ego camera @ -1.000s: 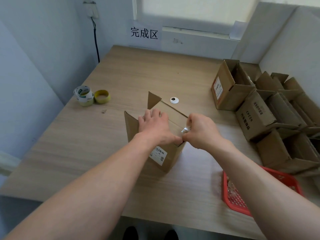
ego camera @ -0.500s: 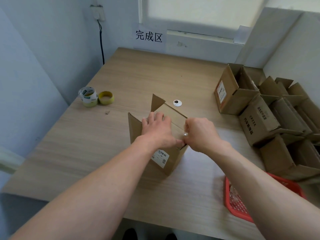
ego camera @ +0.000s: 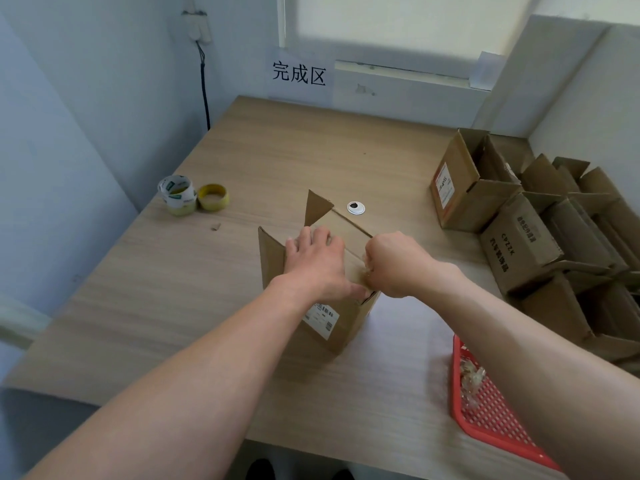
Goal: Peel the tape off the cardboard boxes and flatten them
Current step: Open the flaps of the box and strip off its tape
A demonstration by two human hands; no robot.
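Cardboard box [ego camera: 346, 323] standing mid-desk [ego camera: 173, 289], one vertical corner pointing toward the person, labelled face turned near-left, two flaps raised along the far-left side. Long axis of the top hard to tell under the hands. Left hand [ego camera: 317, 261] flat on the box top, fingers straight, pressing down. Right hand [ego camera: 398, 261] curled, pinching a bit of clear tape [ego camera: 367, 270] at the top's near edge. More boxes [ego camera: 519, 247] piled at the right, well apart; red basket [ego camera: 485, 420] near right.
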